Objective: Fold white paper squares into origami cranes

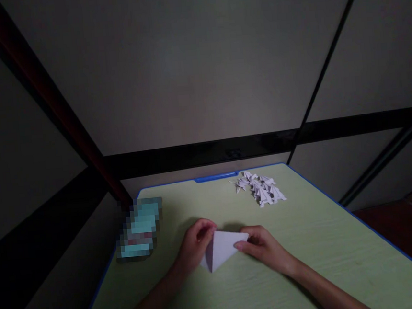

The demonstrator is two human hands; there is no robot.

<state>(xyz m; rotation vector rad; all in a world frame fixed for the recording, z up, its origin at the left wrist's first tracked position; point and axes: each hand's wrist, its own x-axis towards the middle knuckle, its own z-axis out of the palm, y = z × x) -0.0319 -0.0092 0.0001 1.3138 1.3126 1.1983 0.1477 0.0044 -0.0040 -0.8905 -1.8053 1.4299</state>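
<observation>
A folded sheet of white paper (224, 249) is held between my two hands, just over the front middle of the table. One flap of it stands up along a crease near its left side, and a lower corner points toward me. My left hand (198, 241) pinches the paper's upper left corner between thumb and fingers. At the right corner my right hand (262, 246) grips it, thumb on top and fingers behind. Farther back on the right lies a cluster of small folded white paper figures (261, 187), several of them overlapping.
The pale green table (308, 246) has a blue edge and a blue grooved strip (217, 176) at its far side. A blurred-out turquoise rectangular object (142, 227) lies at the left edge. Behind the table stand grey panels (185, 79) with a black band.
</observation>
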